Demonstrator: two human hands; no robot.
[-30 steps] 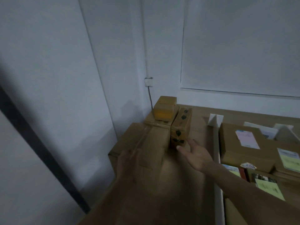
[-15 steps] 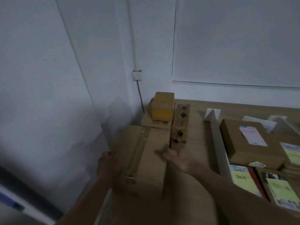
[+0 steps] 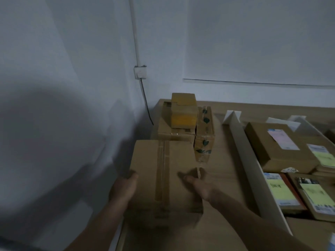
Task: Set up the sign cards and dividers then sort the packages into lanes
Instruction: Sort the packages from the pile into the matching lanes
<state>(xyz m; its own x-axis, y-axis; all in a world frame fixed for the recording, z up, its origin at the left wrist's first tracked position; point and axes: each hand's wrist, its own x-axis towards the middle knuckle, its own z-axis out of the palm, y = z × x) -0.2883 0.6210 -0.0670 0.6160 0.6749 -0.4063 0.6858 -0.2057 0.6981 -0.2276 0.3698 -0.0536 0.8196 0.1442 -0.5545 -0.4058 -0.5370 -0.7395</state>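
A large taped cardboard box (image 3: 163, 169) sits at the table's left edge in front of me. My left hand (image 3: 123, 187) clasps its left side, thumb on top. Over its right edge lies my right hand (image 3: 199, 185), thumb on the lid and fingers down the side. Behind it a small yellow box (image 3: 184, 113) rests on a brown box (image 3: 174, 134), with a narrow green-marked box (image 3: 204, 134) beside them. A long white divider (image 3: 253, 169) runs down the table, a folded white sign card (image 3: 232, 115) at its far end.
Right of the divider lie a big labelled box (image 3: 277, 147) and flat packages with yellow-green labels (image 3: 279, 191). A second white sign card (image 3: 297, 120) stands further right. The wall, with a socket (image 3: 140, 72) and cable, is close on the left. Bare wooden table (image 3: 224, 160) separates box and divider.
My right hand has drawn back from the narrow green-marked box onto the large box's right edge. My left hand has settled on the box's left side.
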